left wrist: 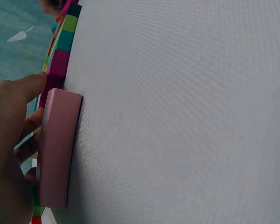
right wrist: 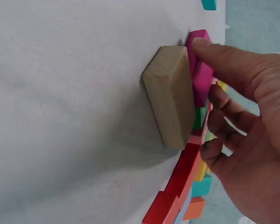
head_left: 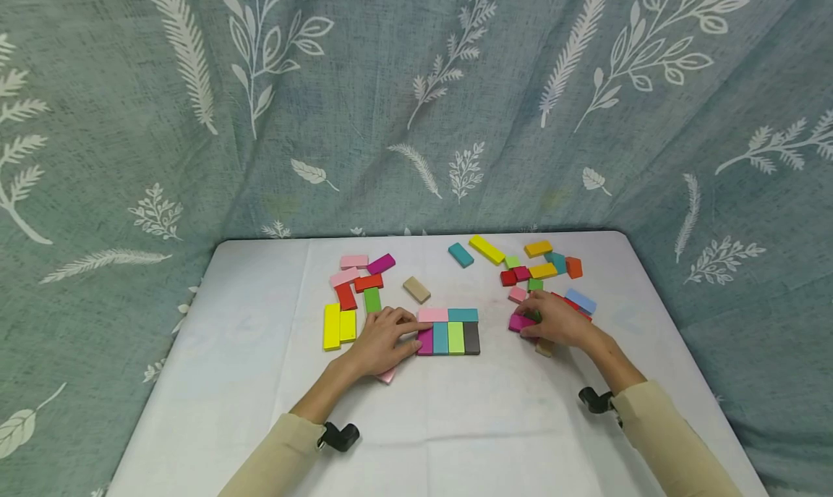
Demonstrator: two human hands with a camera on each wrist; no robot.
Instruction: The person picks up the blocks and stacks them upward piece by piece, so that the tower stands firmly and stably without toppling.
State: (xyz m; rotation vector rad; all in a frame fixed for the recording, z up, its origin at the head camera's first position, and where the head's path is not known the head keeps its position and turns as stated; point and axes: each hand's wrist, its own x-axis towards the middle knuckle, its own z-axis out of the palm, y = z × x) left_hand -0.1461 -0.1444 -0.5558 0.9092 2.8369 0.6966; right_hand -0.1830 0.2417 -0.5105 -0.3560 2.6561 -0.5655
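A flat arrangement of blocks lies mid-table: a pink block and a teal block form the back row. In front stand magenta, teal, lime and dark grey blocks side by side. My left hand touches the left end of this group with thumb and index finger; its other fingers are partly hidden. Below that palm lies another pink block. On the right, my right hand pinches a second magenta block between thumb and fingers. A wooden-coloured block lies beside it.
Loose pink, magenta, red, green and yellow blocks lie to the left. A tan block sits behind the arrangement. More blocks, among them a long yellow one and a light blue one, lie scattered at the back right.
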